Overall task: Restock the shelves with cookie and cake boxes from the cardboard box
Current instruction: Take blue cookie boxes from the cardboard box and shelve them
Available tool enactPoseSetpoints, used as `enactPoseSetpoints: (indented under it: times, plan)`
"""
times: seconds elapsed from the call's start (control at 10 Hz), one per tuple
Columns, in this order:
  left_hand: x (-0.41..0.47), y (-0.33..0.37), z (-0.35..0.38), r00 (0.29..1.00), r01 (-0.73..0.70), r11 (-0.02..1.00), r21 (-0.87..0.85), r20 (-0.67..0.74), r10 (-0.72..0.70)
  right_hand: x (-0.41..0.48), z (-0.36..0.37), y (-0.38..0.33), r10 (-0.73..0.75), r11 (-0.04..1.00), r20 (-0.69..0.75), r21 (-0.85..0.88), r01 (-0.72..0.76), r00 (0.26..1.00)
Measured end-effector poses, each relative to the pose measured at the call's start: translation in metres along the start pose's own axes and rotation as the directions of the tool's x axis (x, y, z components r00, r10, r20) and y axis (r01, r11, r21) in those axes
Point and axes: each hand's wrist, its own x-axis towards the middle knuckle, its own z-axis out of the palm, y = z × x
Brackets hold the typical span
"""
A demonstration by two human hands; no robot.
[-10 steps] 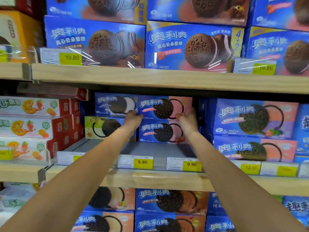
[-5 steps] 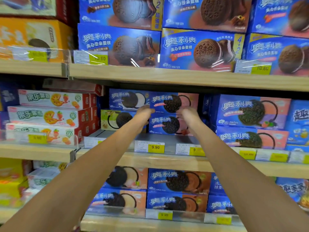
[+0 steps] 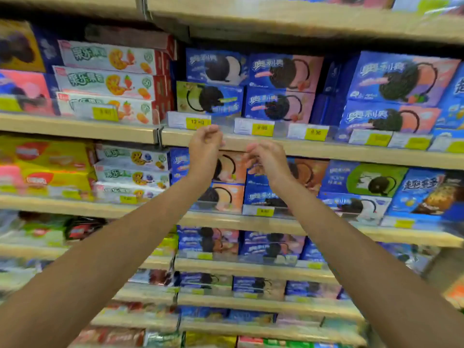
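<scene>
We face a tall rack of pale wooden shelves (image 3: 326, 151), their flat front edges running left to right across the view. Two bare forearms reach up from the bottom corners towards the middle.

The shelves are packed with rectangular cardboard cookie boxes, glossy and sharp-cornered. Each lies with its long axis along the shelf edge and its printed front towards us. The two pink-and-blue boxes (image 3: 283, 90) sit stacked one on the other, set back behind the shelf's front edge; each shows a dark round biscuit. Just to their left are a blue box with white cream (image 3: 216, 66) on top and a green-ended box (image 3: 208, 97) beneath it. Further left, three red-and-white fruit boxes (image 3: 108, 81) are stacked the same way, long side outward.

The left hand (image 3: 204, 144) hangs in front of the shelf edge below these stacks, fingers loosely curled, holding nothing. The right hand (image 3: 266, 156) is just beside it and slightly lower, fingers also loosely bent and empty. Both are blurred and apart from the boxes.

Small yellow price tags (image 3: 262, 128) sit behind clear plastic strips along the shelf fronts.
</scene>
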Motion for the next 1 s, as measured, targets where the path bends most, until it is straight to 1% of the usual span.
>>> enactPoseSetpoints:
  times: [0.1,0.2,0.3,0.4,0.5,0.6,0.7,0.8,0.9,1.0]
  plan:
    - [-0.039,-0.039,-0.028,0.999,0.053,0.996,0.065,-0.010,-0.052,-0.031,0.018,0.051,0.080,0.994,0.036,-0.081,-0.077,0.996]
    - [-0.073,-0.085,-0.051,0.995,0.103,0.987,0.122,-0.026,-0.100,-0.056,0.031,0.106,0.191,0.970,0.038,-0.159,-0.183,0.981]
    - [-0.118,-0.149,-0.080,0.979,0.200,0.965,0.170,-0.062,-0.192,-0.088,0.041,0.178,0.354,0.921,0.048,-0.192,-0.340,0.934]
    - [-0.163,-0.224,-0.112,0.930,0.365,0.899,0.241,-0.060,-0.362,-0.120,0.054,0.259,0.530,0.830,0.081,-0.254,-0.497,0.844]
    - [-0.216,-0.315,-0.144,0.782,0.618,0.737,0.275,-0.119,-0.612,-0.159,0.061,0.353,0.699,0.696,0.062,-0.289,-0.658,0.712]
    - [-0.277,-0.390,-0.174,0.576,0.802,0.511,0.308,-0.175,-0.798,-0.204,0.068,0.433,0.816,0.565,0.101,-0.349,-0.748,0.569]
    - [-0.341,-0.449,-0.203,0.390,0.906,0.316,0.284,-0.265,-0.882,-0.249,0.074,0.521,0.907,0.410,0.086,-0.408,-0.815,0.413]
    - [-0.398,-0.514,-0.227,0.219,0.942,0.121,0.312,-0.301,-0.928,-0.291,0.080,0.607,0.948,0.306,0.072,-0.469,-0.829,0.309]
    - [-0.453,-0.581,-0.255,0.073,0.952,-0.033,0.303,-0.331,-0.941,-0.327,0.085,0.683,0.969,0.222,0.024,-0.511,-0.830,0.245]
    - [-0.481,-0.629,-0.263,0.104,0.924,-0.033,0.381,-0.333,-0.937,-0.357,0.094,0.749,0.985,0.122,-0.037,-0.527,-0.841,0.166]
